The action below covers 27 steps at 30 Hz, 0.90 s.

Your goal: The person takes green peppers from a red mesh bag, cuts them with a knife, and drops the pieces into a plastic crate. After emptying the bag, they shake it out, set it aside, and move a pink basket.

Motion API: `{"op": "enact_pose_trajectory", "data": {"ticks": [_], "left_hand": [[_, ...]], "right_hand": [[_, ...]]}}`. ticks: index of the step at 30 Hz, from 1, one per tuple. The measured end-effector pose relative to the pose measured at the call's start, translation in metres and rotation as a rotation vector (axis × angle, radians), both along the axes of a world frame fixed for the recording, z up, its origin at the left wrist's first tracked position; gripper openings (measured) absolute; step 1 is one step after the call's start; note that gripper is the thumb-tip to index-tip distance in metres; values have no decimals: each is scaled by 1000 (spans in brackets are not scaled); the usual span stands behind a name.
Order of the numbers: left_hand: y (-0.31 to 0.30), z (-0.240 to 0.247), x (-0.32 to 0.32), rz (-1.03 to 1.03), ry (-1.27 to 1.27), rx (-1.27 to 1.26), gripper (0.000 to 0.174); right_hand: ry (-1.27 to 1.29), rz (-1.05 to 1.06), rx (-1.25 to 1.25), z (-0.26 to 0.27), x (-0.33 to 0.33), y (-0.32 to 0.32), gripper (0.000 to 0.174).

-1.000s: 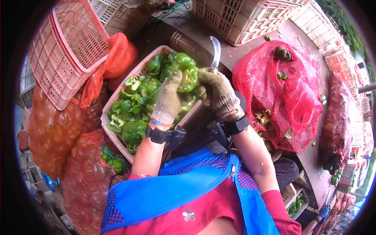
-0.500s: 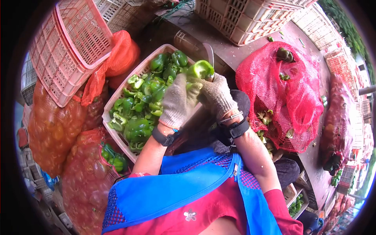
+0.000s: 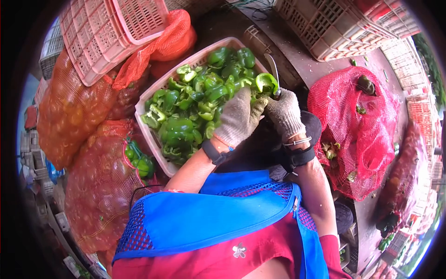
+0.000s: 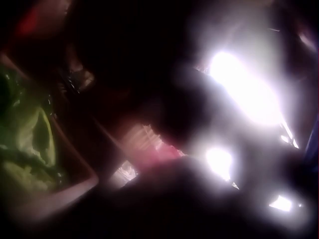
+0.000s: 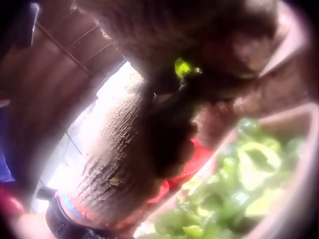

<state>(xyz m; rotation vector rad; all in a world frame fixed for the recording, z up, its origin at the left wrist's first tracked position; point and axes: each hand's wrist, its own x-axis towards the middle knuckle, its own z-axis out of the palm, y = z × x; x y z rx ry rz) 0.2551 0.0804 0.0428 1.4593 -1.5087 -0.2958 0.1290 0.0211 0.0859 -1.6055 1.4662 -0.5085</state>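
A cut green bell pepper (image 3: 266, 83), its hollow inside showing, sits above both gloved hands at the near right corner of a pink crate (image 3: 154, 139). My left hand (image 3: 237, 118) grips it from the left, thumb below and fingers mostly hidden behind. In my right hand (image 3: 285, 111) is a knife (image 3: 273, 69) with a curved blade, standing up right beside the pepper. Cut green peppers (image 3: 179, 132) fill the crate. The right wrist view shows the left glove (image 5: 114, 159) under the right, with a bright pepper bit (image 5: 183, 67) between. The left wrist view is mostly dark.
A red mesh bag (image 3: 357, 135) with pepper scraps lies to the right. Full mesh bags (image 3: 102, 186) stand at the left, below an orange bag (image 3: 174, 39) and an empty pink basket (image 3: 100, 37). A large pale crate (image 3: 320, 32) stands at the back right.
The head view has turned, shifting the scene. Both hands have turned the pepper, so its hollow side now shows. The knife blade has tipped leftward, close against the pepper.
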Motion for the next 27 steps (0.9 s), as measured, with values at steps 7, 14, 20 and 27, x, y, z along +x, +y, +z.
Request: {"op": "enact_pose_trajectory", "data": {"ticks": [7, 14, 20, 27], "left_hand": [[2, 3, 6, -211, 592, 164, 34], [-3, -12, 13, 42, 202, 221, 33], [7, -14, 35, -117, 289, 212, 23], [19, 43, 28, -201, 1338, 511, 14]], "right_hand": [[-17, 130, 38, 7, 4, 6, 30], [151, 93, -296, -2, 14, 9, 33], [-576, -74, 448, -1, 13, 17, 8], [-993, -26, 512, -6, 10, 35, 19]]}}
